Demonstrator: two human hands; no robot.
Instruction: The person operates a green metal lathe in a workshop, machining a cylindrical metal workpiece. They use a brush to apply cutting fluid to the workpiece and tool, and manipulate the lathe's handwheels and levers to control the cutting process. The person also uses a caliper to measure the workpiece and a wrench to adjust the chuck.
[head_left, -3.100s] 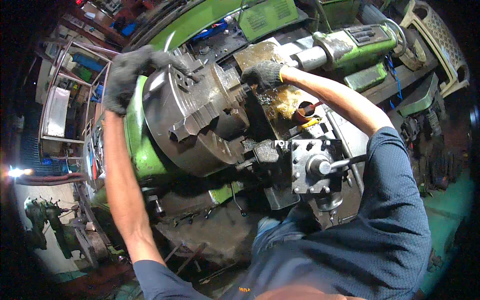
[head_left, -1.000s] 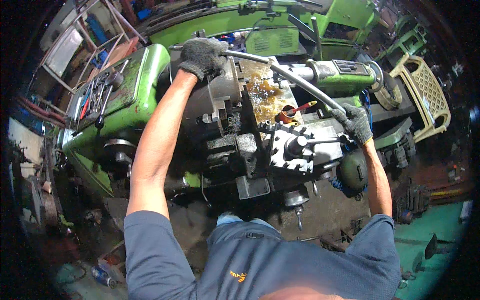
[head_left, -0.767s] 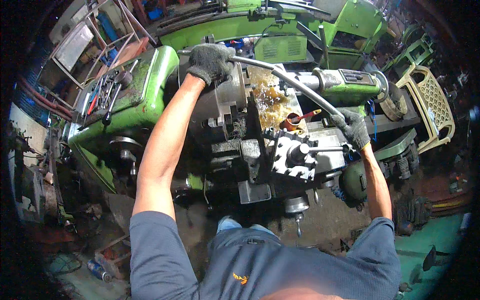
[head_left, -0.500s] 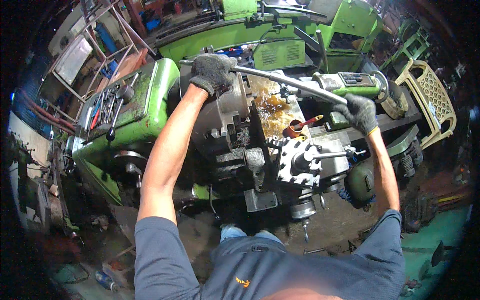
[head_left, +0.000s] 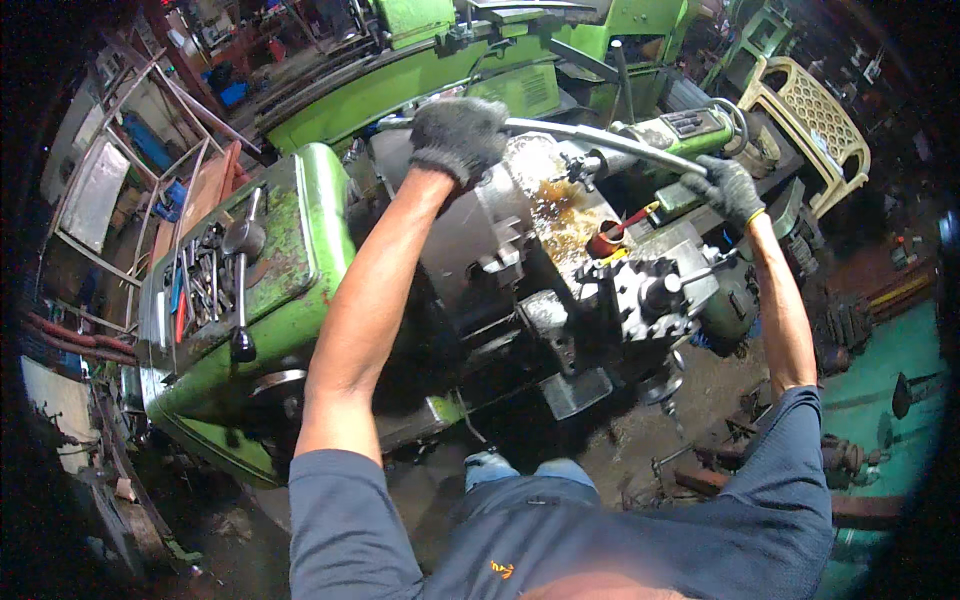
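I stand at a green lathe (head_left: 300, 250). A long grey steel bar (head_left: 600, 135) lies across the top of the big steel chuck (head_left: 490, 230). My left hand (head_left: 458, 135), in a dark glove, grips the bar's left end over the chuck. Gloved as well, my right hand (head_left: 728, 187) is closed on the bar's right end, near the green tailstock (head_left: 680, 130). The tool post (head_left: 650, 295) sits below the bar between my arms.
Several wrenches lie in the tray (head_left: 200, 285) on the headstock, beside a black-knobbed lever (head_left: 240, 290). A cream plastic chair (head_left: 810, 125) stands at the far right. A second green machine (head_left: 450, 60) is behind. Scrap metal lies on the floor (head_left: 720, 460).
About three seconds ago my right hand was at the chuck; since one second ago both hands hold the bar, and its right end has risen from beside the tool post up toward the tailstock.
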